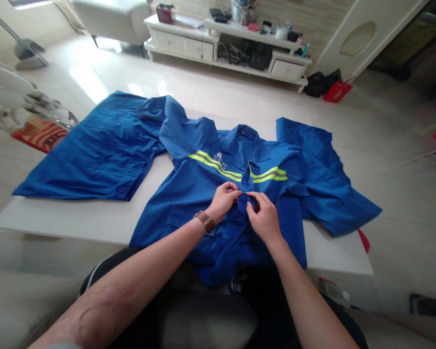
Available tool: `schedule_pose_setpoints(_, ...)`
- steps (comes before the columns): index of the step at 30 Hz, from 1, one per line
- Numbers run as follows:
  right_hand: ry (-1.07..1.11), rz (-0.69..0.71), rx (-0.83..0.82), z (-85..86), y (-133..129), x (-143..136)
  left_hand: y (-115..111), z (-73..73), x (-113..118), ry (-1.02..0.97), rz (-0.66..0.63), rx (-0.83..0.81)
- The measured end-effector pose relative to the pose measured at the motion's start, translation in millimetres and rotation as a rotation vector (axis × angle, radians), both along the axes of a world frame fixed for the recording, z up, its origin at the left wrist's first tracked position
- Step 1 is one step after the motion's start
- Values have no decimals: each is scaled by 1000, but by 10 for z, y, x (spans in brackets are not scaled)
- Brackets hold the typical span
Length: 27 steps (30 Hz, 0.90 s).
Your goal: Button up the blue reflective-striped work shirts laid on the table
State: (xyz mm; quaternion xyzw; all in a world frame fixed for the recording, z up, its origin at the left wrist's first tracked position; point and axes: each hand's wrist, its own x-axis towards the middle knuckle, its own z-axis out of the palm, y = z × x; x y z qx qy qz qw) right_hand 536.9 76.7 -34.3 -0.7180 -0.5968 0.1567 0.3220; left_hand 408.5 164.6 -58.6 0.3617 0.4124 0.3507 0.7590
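Observation:
A blue work jacket (199,194) with yellow-green reflective stripes and a white chest print lies spread over a low white table, its collar pointing away from me. My left hand (223,198), with a brown watch on the wrist, pinches one side of the front placket just below the stripe. Opposite it, my right hand (262,215) has thumb and fingers closed on the placket's other side. The fingertips of both hands nearly meet there, and they hide any button between them. The jacket's lower hem hangs over the table's near edge toward my knees.
Folded blue cloth (83,150) lies at the table's left. The white table (72,215) has its near edge close to my legs. Beyond stand a white TV cabinet (181,43) with small items and a pale seat (112,19). A red bag (337,91) sits at the right.

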Motion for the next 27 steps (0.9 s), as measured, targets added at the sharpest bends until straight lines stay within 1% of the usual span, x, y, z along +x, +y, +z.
schedule_pose_setpoints(5,-28,-23,5,18,-10,-3,3,18,0,0,5,9)
schedule_pose_setpoints(12,-6,13,-13,1,0,20,-4,32,-16,-13,-13,60)
schedule_pose_setpoints(17,19,26,16,-21,4,20,-3,32,-9,24,-20,127)
schedule_pose_setpoints(21,-63,-1,77,-7,-9,16,-5,52,-24,88,-53,255)
schedule_pose_setpoints(25,-243,82,51,44,-28,27,-1,89,-69,172,-119,462)
schedule_pose_setpoints(27,-252,94,49,47,-26,44,1,123,-95,234,-181,555)
